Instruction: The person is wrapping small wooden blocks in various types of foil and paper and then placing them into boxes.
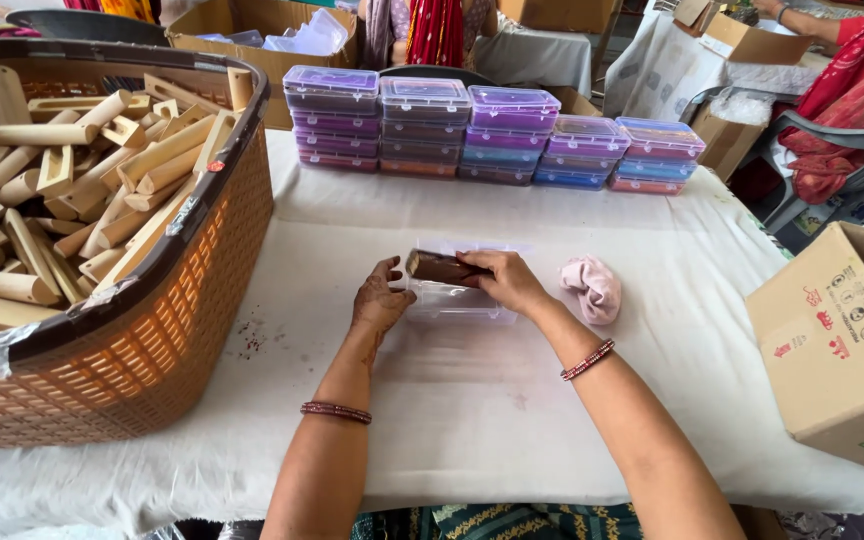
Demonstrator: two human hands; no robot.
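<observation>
A dark brown block (440, 267) is gripped at its right end by the right hand (508, 283), fingers closed around it. The block is held just above an open clear plastic box (452, 300) lying on the white tablecloth (472, 400) at the centre of the table. The left hand (380, 300) is placed at the left edge of the clear box, fingers bent, fingertips near the block's left end; whether anything is clamped cannot be told. A crumpled pink cloth (593, 288) is seen just right of the right hand. A brown woven basket (152, 330) filled with pale wooden pieces (62, 200) is set at the left. Stacks of lidded plastic boxes (492, 135) are lined up along the far side. A cardboard carton (837, 345) is seen at the right edge
</observation>
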